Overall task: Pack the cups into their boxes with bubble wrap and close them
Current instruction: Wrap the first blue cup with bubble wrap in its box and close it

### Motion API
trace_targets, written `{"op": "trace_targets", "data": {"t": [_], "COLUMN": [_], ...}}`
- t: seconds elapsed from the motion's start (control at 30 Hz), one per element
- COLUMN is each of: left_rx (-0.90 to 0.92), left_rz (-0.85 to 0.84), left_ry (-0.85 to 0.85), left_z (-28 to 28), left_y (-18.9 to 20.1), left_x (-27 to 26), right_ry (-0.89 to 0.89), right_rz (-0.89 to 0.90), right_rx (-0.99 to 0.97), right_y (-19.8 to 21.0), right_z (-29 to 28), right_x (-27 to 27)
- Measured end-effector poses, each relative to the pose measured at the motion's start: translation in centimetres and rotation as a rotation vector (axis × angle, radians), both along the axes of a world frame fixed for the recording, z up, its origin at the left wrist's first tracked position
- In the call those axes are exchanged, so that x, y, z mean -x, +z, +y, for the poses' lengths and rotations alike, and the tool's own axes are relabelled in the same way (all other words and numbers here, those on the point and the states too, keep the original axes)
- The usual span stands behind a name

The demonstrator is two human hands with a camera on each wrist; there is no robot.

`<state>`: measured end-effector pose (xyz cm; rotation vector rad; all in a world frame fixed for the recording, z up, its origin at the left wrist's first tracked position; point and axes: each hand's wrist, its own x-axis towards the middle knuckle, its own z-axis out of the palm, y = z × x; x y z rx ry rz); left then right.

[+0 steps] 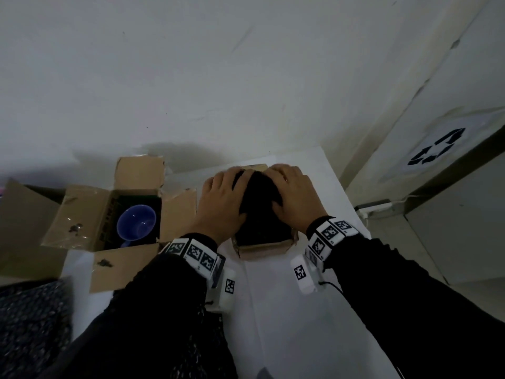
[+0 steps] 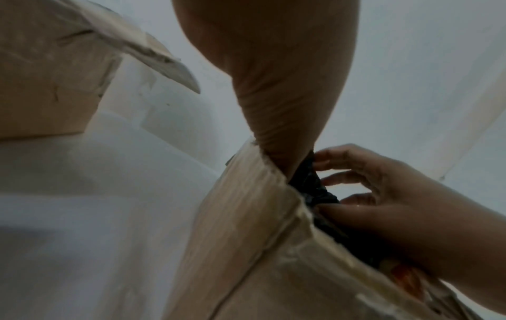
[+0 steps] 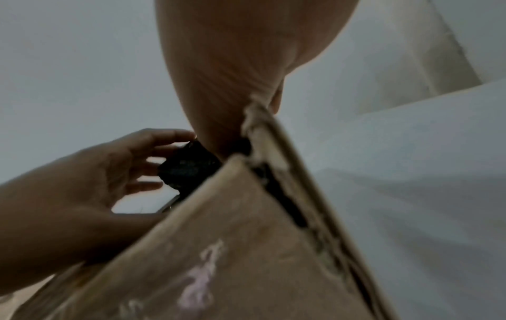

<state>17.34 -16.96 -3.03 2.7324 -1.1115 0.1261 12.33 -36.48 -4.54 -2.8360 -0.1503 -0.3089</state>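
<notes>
Nearest, two black sleeves [image 1: 164,310] with tagged wristbands [image 1: 195,254] reach over a white table [image 1: 287,324]. Just past them stands a small box [image 1: 263,248], stuffed with dark wrap [image 1: 259,209] that bulges above its rim. The left hand [image 1: 222,205] lies on the wrap at its 9 o'clock side, the right hand [image 1: 293,196] at 3 o'clock, both with fingers curved over it, pressing; whether they grip it I cannot tell. At 9 o'clock from the small box, just beside it, an open box [image 1: 87,214] holds a blue cup [image 1: 136,224] on dark lining. Behind is a white wall [image 1: 218,64].
</notes>
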Motion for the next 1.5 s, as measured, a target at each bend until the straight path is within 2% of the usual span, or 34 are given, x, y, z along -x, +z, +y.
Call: {"op": "trace_targets", "data": {"t": [0.07, 0.1, 0.23, 0.3, 0.37, 0.47, 0.53, 0.63, 0.7, 0.8, 0.87, 0.93, 1.07, 1.17, 1.27, 1.37, 1.5], "left_rx": [0.085, 0.110, 0.112, 0.192, 0.213, 0.069, -0.046, -0.192, -0.284, -0.407, -0.441, -0.461, -0.434, -0.370, -0.435, -0.596, -0.632], "left_rz": [0.096, 0.080, -0.135, -0.188, -0.220, -0.199, -0.196, -0.177, -0.129, -0.049, 0.003, 0.038, -0.059, -0.150, -0.083, -0.069, -0.023], "left_ry": [-0.054, -0.084, -0.097, -0.085, -0.152, -0.191, -0.095, -0.002, 0.045, 0.070, 0.080, 0.096, 0.069, 0.003, 0.008, 0.044, 0.082], "left_z": [0.0, 0.1, 0.6, 0.8, 0.9, 0.7, 0.6, 0.3, -0.2, -0.6, -0.5, -0.6, -0.9, -0.2, -0.1, -1.1, -1.8], "left_y": [-0.3, -0.5, -1.5, -1.4, -1.5, -1.9, -1.9, -1.2, -0.5, 0.0, -0.2, 0.0, 1.0, 0.5, 0.4, 0.3, -0.1], "left_x": [-0.1, 0.0, 0.4, 0.6, 0.5, 0.2, 0.1, 0.6, 0.9, 1.0, 0.8, 0.8, 0.7, 0.5, 0.6, 1.2, 0.5], "right_ry": [0.061, 0.080, 0.123, 0.119, 0.113, 0.081, 0.075, 0.103, 0.059, 0.035, 0.083, 0.116, 0.128, 0.171, 0.112, 0.057, 0.108], "right_rz": [-0.026, -0.064, -0.029, -0.015, 0.062, 0.231, 0.303, 0.351, 0.298, 0.079, 0.083, 0.221, 0.282, 0.136, -0.037, 0.015, 0.126], "right_rx": [0.059, 0.113, 0.239, 0.350, 0.383, 0.440, 0.472, 0.415, 0.269, 0.117, 0.171, 0.286, 0.325, 0.358, 0.313, 0.323, 0.370], "right_y": [0.0, -0.3, -0.4, -0.2, 0.4, 0.7, 0.7, 0.8, 0.5, -0.5, -0.8, -0.7, -0.1, 0.2, -0.3, -0.9, -0.5], "right_z": [0.2, 0.3, 0.2, 0.4, 1.0, 1.9, 2.2, 2.4, 2.0, 1.2, 1.2, 1.6, 1.8, 1.6, 0.8, 0.5, 0.6], "right_x": [-0.3, -0.2, 0.2, -0.1, -0.5, -0.3, -0.2, -0.8, -0.8, -0.3, 0.1, 0.0, -0.5, -0.4, 0.0, 0.4, -0.1]}}
